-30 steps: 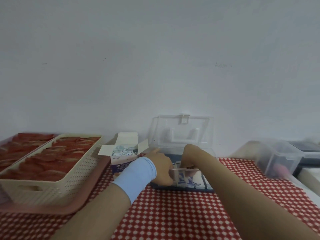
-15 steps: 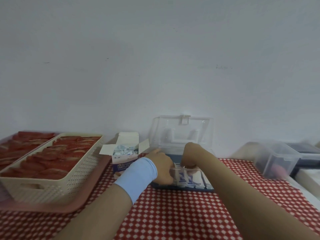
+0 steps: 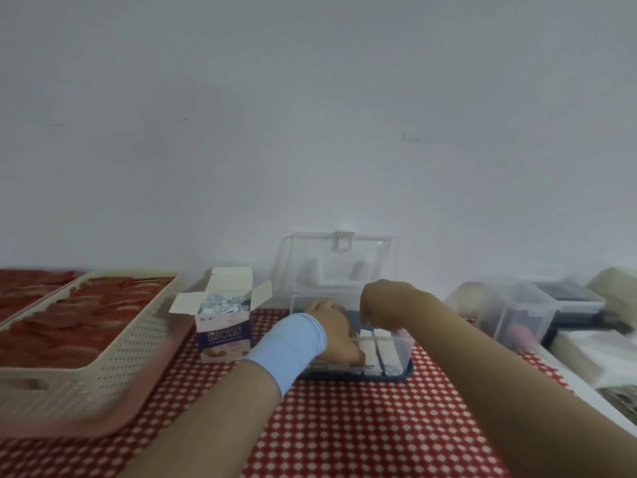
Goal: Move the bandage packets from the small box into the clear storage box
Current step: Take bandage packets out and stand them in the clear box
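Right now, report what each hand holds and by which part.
Cannot be told. Both are inside the clear plastic storage box: the right hand curls over the tops of upright white bandage packets; the left hand hides its fingers.

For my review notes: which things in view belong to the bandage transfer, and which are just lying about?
Job: small box, bandage packets, clear storage box, left hand, right hand.
Lying about: cream basket, pink tray, second clear container, red checked cloth.

Bandage packets [image 3: 382, 350] in open small box [image 3: 223, 336] and clear storage box [image 3: 406, 345]
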The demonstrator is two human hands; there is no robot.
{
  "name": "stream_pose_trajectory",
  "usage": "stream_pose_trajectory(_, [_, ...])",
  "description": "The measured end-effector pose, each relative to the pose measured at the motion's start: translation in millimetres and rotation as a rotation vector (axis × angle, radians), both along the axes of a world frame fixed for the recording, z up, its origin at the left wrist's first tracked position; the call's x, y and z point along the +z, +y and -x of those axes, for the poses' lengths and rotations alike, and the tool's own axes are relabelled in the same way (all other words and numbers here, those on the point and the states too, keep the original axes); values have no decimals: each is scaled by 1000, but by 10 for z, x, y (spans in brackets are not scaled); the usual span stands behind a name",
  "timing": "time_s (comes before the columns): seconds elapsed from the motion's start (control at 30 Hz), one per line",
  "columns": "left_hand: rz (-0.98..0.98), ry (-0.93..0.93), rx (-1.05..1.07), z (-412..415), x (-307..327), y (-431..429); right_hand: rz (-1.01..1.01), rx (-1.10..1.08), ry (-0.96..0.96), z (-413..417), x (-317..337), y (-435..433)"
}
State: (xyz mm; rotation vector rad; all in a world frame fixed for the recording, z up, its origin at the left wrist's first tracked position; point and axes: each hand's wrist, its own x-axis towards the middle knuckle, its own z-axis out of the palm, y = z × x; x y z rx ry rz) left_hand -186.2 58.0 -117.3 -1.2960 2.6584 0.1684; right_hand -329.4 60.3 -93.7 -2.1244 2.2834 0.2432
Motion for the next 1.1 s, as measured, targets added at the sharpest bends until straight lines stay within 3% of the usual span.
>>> stream_pose_trajectory(0.37, [-39,-67,6,53,22,15,-36,122,167,60,-105,-15])
stream_pose_trajectory(0.8, [-31,-58,-41,52,23,-6,-32,147,131,77,-106,-7])
stream_pose_trajectory(0.9, [-76,86,-95,-69,159,-45,0,131,20,84,35,-28])
stream_pose_trajectory(1.0, [-125,384,-68,-339,463,-27,97,156,-222,43,253,-20])
stream_pose_trajectory(1.1, [-31,609,45,-747,701,-72,272,204,-467,-146,470,9])
